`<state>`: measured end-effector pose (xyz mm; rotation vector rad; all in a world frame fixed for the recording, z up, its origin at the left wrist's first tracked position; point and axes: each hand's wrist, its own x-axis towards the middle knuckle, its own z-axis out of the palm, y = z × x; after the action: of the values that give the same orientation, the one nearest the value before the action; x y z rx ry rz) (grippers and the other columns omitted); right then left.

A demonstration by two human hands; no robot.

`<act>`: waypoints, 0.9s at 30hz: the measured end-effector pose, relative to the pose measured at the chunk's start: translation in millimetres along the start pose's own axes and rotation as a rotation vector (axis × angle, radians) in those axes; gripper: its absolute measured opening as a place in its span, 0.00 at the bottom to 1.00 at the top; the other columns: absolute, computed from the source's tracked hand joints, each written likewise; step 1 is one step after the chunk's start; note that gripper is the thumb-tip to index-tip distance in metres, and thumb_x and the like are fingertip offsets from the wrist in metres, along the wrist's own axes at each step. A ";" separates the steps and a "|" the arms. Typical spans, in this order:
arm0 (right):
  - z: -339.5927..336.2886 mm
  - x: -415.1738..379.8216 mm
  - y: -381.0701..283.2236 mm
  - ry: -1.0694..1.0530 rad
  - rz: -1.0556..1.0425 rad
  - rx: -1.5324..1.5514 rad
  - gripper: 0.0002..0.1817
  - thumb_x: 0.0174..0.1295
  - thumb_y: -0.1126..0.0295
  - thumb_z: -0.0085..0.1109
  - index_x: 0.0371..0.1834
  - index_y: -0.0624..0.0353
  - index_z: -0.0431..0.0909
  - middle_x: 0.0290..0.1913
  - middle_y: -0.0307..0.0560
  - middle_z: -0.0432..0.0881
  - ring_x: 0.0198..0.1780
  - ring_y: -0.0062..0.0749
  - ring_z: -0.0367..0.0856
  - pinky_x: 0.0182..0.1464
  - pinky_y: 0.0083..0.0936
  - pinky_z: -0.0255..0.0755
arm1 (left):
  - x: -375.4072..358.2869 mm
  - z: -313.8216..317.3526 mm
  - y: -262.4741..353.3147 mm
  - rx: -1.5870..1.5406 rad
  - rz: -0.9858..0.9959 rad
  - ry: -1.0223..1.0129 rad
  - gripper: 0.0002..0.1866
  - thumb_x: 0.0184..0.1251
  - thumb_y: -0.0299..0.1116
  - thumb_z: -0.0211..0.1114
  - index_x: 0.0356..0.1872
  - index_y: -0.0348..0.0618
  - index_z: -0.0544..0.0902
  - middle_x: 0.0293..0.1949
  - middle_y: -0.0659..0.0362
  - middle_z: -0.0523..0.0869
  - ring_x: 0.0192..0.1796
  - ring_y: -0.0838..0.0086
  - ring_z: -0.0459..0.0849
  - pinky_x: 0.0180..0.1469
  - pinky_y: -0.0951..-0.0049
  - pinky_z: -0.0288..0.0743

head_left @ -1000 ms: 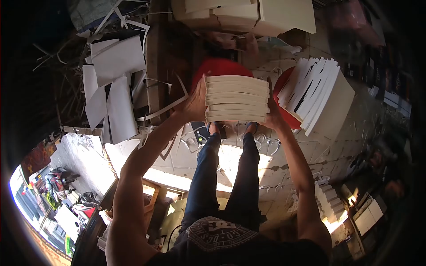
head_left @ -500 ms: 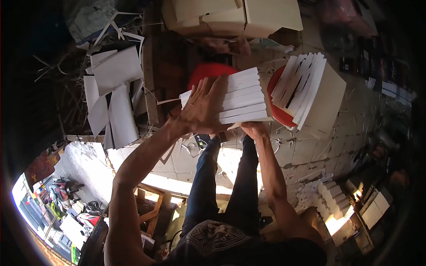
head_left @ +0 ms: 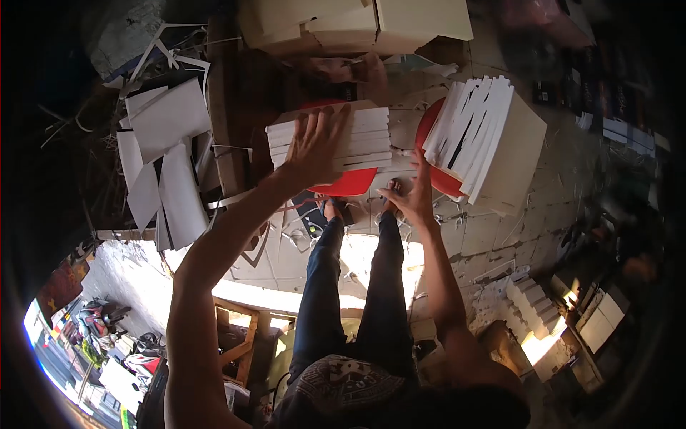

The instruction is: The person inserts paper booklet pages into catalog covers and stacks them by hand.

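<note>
A stack of flat white card pieces (head_left: 368,139) sits on a red round seat (head_left: 355,183) in front of me. My left hand (head_left: 318,145) lies over the stack's left part, fingers stretched out and pressed flat rather than wrapped round it. My right hand (head_left: 413,199) is off the stack, held in the air between it and a second pile, with thumb and fingers spread and nothing in them. That second pile of white card pieces (head_left: 468,132) rests tilted on another red seat (head_left: 430,121) to the right.
Loose white sheets (head_left: 168,121) lie heaped at the left beside a wooden post (head_left: 227,107). Large cream boards (head_left: 421,25) stand at the far side. Paper offcuts litter the tiled floor (head_left: 464,236). A wooden frame (head_left: 239,343) is near my left leg.
The stack has moved left and now sits on the red seat, which shows below it. My right hand has let go of its near edge and opened. My left hand stays on it.
</note>
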<state>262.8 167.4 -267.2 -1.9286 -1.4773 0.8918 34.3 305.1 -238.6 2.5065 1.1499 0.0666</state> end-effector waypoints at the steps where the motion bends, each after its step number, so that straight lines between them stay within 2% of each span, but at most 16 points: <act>1: 5.4 21.8 0.9 0.001 -0.101 0.040 0.63 0.36 0.60 0.81 0.74 0.61 0.46 0.68 0.62 0.61 0.65 0.53 0.65 0.62 0.43 0.64 | 4.8 -1.8 -1.8 0.014 -0.005 0.000 0.65 0.27 0.44 0.78 0.73 0.41 0.51 0.58 0.44 0.66 0.61 0.52 0.66 0.64 0.48 0.57; 2: 10.1 38.6 1.4 0.006 -0.194 0.080 0.67 0.34 0.59 0.82 0.76 0.60 0.43 0.70 0.62 0.57 0.68 0.57 0.60 0.66 0.46 0.59 | 8.3 -3.7 -2.4 0.025 -0.003 -0.004 0.65 0.26 0.44 0.79 0.73 0.41 0.51 0.58 0.43 0.66 0.61 0.52 0.66 0.64 0.48 0.56; 6: 23.1 75.2 0.7 -0.186 -0.238 0.082 0.67 0.33 0.59 0.81 0.76 0.59 0.44 0.73 0.60 0.53 0.71 0.55 0.55 0.70 0.44 0.55 | 3.7 -17.1 2.4 -0.047 -0.001 -0.154 0.64 0.27 0.42 0.80 0.72 0.40 0.52 0.58 0.45 0.66 0.62 0.51 0.65 0.65 0.46 0.55; 8: 26.1 73.7 10.2 -0.288 -0.278 0.033 0.65 0.34 0.60 0.79 0.75 0.60 0.44 0.73 0.60 0.53 0.72 0.56 0.53 0.71 0.44 0.53 | -1.6 -10.4 4.1 -0.061 0.024 -0.135 0.64 0.30 0.47 0.80 0.73 0.40 0.52 0.62 0.44 0.64 0.67 0.49 0.62 0.68 0.43 0.51; 10: 27.1 74.0 10.1 -0.261 -0.483 -0.032 0.58 0.40 0.59 0.75 0.74 0.61 0.47 0.73 0.58 0.53 0.74 0.54 0.51 0.73 0.43 0.50 | -15.9 -4.7 2.2 -0.037 0.012 -0.091 0.65 0.32 0.52 0.79 0.73 0.40 0.51 0.66 0.42 0.60 0.71 0.47 0.57 0.70 0.40 0.46; 12: 26.5 75.4 4.4 -0.253 -0.454 -0.059 0.58 0.41 0.58 0.75 0.74 0.61 0.49 0.74 0.58 0.52 0.74 0.52 0.49 0.72 0.43 0.50 | -26.6 -2.9 2.7 0.015 -0.002 -0.017 0.66 0.34 0.58 0.78 0.74 0.40 0.51 0.71 0.40 0.54 0.74 0.45 0.50 0.72 0.37 0.40; 13: 24.4 75.3 3.8 -0.294 -0.383 0.059 0.58 0.40 0.58 0.76 0.74 0.61 0.49 0.74 0.60 0.51 0.75 0.53 0.48 0.72 0.43 0.50 | -35.5 -4.8 -3.1 0.012 -0.044 -0.024 0.67 0.35 0.65 0.74 0.74 0.41 0.49 0.75 0.41 0.46 0.77 0.44 0.42 0.72 0.36 0.33; 16: 30.2 67.6 3.5 -0.262 -0.528 0.032 0.58 0.40 0.57 0.77 0.73 0.62 0.50 0.73 0.63 0.53 0.73 0.57 0.51 0.72 0.44 0.51 | -54.7 -3.0 -22.2 0.067 -0.063 -0.031 0.67 0.34 0.66 0.74 0.74 0.40 0.50 0.75 0.43 0.47 0.77 0.45 0.43 0.72 0.35 0.34; 18: 42.2 64.5 -0.4 -0.251 -0.589 0.073 0.56 0.40 0.57 0.77 0.72 0.62 0.53 0.69 0.64 0.58 0.70 0.59 0.58 0.71 0.44 0.53 | -50.2 -3.1 -21.7 0.099 -0.034 -0.035 0.67 0.33 0.64 0.75 0.74 0.41 0.51 0.74 0.44 0.50 0.75 0.48 0.48 0.72 0.35 0.37; 20: 37.7 72.6 -6.4 -0.170 -0.771 -0.057 0.54 0.41 0.57 0.77 0.71 0.63 0.54 0.67 0.63 0.62 0.68 0.59 0.61 0.70 0.44 0.55 | -44.6 -8.5 -27.3 0.175 -0.032 -0.071 0.66 0.33 0.61 0.77 0.74 0.41 0.51 0.72 0.45 0.55 0.74 0.50 0.54 0.71 0.35 0.40; 21: 37.0 72.2 -4.7 -0.169 -0.641 -0.009 0.54 0.40 0.58 0.77 0.70 0.63 0.55 0.66 0.62 0.63 0.67 0.58 0.62 0.69 0.44 0.56 | -39.9 -12.3 -30.3 0.165 -0.030 -0.092 0.64 0.32 0.55 0.79 0.73 0.41 0.53 0.66 0.46 0.61 0.69 0.51 0.61 0.69 0.36 0.46; 23: 31.9 73.7 0.1 -0.163 -0.386 0.079 0.53 0.40 0.59 0.77 0.69 0.63 0.56 0.64 0.61 0.65 0.66 0.56 0.63 0.68 0.45 0.58 | -34.5 -20.1 -22.8 0.101 -0.075 -0.095 0.64 0.30 0.52 0.80 0.72 0.41 0.54 0.64 0.47 0.63 0.68 0.51 0.63 0.68 0.36 0.49; 26: 22.5 78.8 11.7 -0.149 -0.457 -0.083 0.52 0.40 0.62 0.77 0.69 0.64 0.56 0.63 0.59 0.67 0.64 0.54 0.67 0.65 0.44 0.62 | -30.7 -23.6 -17.2 0.124 -0.088 -0.091 0.64 0.29 0.52 0.80 0.72 0.41 0.55 0.61 0.47 0.65 0.67 0.52 0.63 0.66 0.38 0.54; 27: 24.9 78.1 16.4 -0.177 -0.434 -0.019 0.52 0.40 0.63 0.77 0.69 0.64 0.56 0.63 0.59 0.67 0.64 0.53 0.67 0.65 0.43 0.63 | -32.8 -19.7 -16.2 0.142 -0.073 -0.079 0.64 0.29 0.53 0.79 0.72 0.41 0.55 0.61 0.47 0.65 0.67 0.52 0.63 0.65 0.38 0.54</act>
<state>267.2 239.6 -309.0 -1.4799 -1.9154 0.8607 -3.1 296.8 -222.4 2.5611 1.2529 -0.1368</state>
